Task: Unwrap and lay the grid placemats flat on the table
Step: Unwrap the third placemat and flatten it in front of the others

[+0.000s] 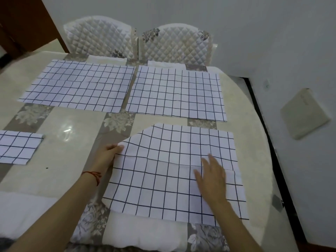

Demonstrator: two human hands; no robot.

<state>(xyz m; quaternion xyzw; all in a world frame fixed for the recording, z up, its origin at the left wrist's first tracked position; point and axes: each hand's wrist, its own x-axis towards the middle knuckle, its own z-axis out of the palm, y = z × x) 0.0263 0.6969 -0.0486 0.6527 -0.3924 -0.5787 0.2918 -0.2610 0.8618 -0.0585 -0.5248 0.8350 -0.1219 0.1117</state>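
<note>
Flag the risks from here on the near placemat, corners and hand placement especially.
1. The near white grid-patterned cloth placemat has its far-left corner folded, where the left hand holds the edge; letting go now could leave it creased.
2. The right hand presses flat beside a mid-cloth ridge; sliding may push that wrinkle along rather than remove it.
3. Its near edge lies at the edge of the glossy patterned table, so a tug toward the person might drag it off.

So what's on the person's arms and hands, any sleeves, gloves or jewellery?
Both forearms are bare, with no sleeves in view and no gloves. The left hand has a thin red string bracelet tied round its wrist. The right hand shows no ring, watch or band.
</note>
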